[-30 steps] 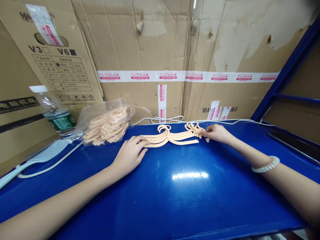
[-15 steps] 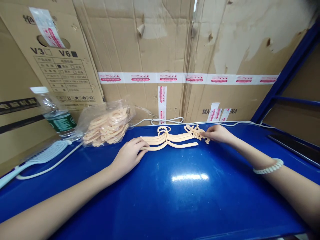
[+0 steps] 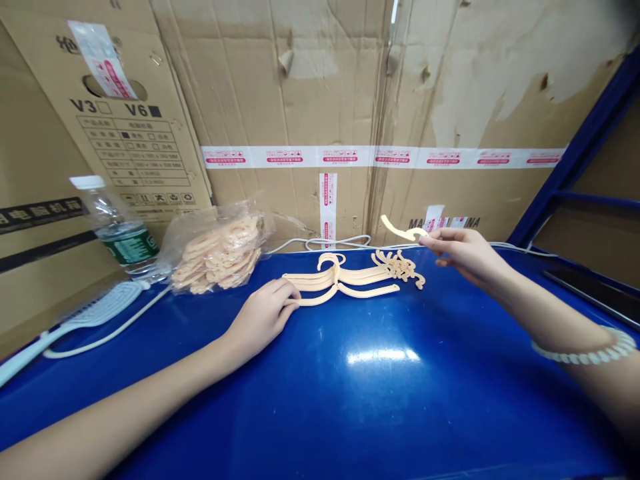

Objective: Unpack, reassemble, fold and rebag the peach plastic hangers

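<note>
My left hand (image 3: 265,310) is closed, thumb and fingers pinching the left end of the front cream hanger (image 3: 370,293). That hanger lies on the blue tabletop, hook pointing away from me. Just behind it is a stack of similar hangers (image 3: 305,283), their arms side by side and hooks bunched in the middle. In the air at the right, my right hand (image 3: 467,253) pinches a curved cream hanger piece (image 3: 399,231) by its hooked end, the long tail pointing left. Beneath it is a tangled pile of small cream hooked pieces (image 3: 401,265), touching the stack's right ends.
A clear bag of cream pieces (image 3: 220,253) sits left of the stack. Beside it are a water bottle (image 3: 123,233) and a pale blue hairbrush (image 3: 103,305). A white cable (image 3: 345,241) runs along the cardboard wall (image 3: 280,100). A dark flat object (image 3: 595,297) lies far right.
My right hand has risen from the pile and moved right, lifting a curved piece out of it. My left hand keeps its pinch on the front hanger. The view has shifted slightly.
</note>
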The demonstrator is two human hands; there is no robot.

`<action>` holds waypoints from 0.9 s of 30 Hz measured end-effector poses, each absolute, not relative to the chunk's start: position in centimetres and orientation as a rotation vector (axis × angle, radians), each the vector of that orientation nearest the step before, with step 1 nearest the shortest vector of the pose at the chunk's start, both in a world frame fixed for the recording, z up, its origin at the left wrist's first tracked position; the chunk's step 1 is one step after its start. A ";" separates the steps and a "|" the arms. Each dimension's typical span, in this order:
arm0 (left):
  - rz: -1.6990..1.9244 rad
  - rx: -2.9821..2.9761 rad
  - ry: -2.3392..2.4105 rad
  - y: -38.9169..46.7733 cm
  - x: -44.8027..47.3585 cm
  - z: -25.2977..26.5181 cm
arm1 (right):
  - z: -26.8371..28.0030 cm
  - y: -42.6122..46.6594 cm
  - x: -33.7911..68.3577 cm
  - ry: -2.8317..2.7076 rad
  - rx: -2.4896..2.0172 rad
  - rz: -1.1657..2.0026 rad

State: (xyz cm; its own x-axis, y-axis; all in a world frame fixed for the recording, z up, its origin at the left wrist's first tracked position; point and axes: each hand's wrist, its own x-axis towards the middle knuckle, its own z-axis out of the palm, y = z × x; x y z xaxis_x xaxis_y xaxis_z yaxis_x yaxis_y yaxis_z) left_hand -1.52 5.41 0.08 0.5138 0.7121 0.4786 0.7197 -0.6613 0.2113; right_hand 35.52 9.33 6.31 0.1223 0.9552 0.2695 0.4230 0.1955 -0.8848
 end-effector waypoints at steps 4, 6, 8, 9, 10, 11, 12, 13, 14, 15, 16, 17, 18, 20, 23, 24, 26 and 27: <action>-0.885 -2.695 -1.338 5.4 -1.5 0.1 | 5.7 7.6 33.0 -1.423 -1.208 0.916; -0.904 -2.691 -1.369 5.3 -1.4 0.1 | 4.5 7.1 32.5 -1.405 -1.182 0.999; -0.925 -2.700 -1.400 5.2 -1.1 0.1 | 3.2 6.9 32.5 -1.371 -1.176 1.048; -0.937 -2.707 -1.416 5.1 -1.0 0.1 | 2.6 7.0 32.7 -1.360 -1.171 1.068; -0.950 -2.712 -1.433 5.0 -0.9 0.1 | 2.1 7.0 32.9 -1.355 -1.166 1.085; -0.963 -2.715 -1.449 4.9 -0.8 0.1 | 1.8 7.1 33.1 -1.349 -1.162 1.101; -0.974 -2.714 -1.463 4.8 -0.7 0.1 | 1.6 7.2 33.2 -1.338 -1.160 1.121; -0.988 -2.709 -1.479 4.6 -0.6 0.1 | 1.5 7.2 33.4 -1.322 -1.159 1.138; -1.007 -2.701 -1.498 4.5 -0.5 0.1 | 1.4 7.2 33.4 -1.305 -1.159 1.154; -1.033 -2.692 -1.519 4.4 -0.5 0.1 | 1.4 7.2 33.4 -1.294 -1.156 1.169; -1.071 -2.682 -1.539 4.3 -0.5 0.2 | 1.4 7.1 33.3 -1.291 -1.150 1.188; -1.111 -2.677 -1.554 4.2 -0.5 0.2 | 1.4 7.0 33.2 -1.295 -1.140 1.208; -1.150 -2.676 -1.561 4.1 -0.6 0.3 | 1.4 6.9 33.0 -1.301 -1.131 1.228; -1.191 -2.687 -1.551 4.1 -0.7 0.3 | 1.3 6.6 32.7 -1.309 -1.127 1.270; -1.196 -2.704 -1.556 4.2 -0.8 0.3 | 1.2 6.3 32.5 -1.314 -1.148 1.316; -1.203 -2.704 -1.568 4.2 -0.9 0.3 | 1.2 6.2 32.4 -1.312 -1.154 1.325; -1.227 -2.698 -1.586 4.3 -0.9 0.3 | 1.1 6.1 32.4 -1.300 -1.166 1.337; -1.241 -2.691 -1.589 4.3 -0.9 0.3 | 1.1 6.1 32.3 -1.291 -1.172 1.344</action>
State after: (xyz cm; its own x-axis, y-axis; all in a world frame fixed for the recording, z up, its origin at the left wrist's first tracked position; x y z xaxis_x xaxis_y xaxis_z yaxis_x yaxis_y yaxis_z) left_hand -0.91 4.26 0.31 0.2898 0.8279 0.4802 0.6664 -0.5346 0.5197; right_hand 32.31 6.05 1.12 -0.1390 0.9893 -0.0434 0.0030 -0.0434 -0.9991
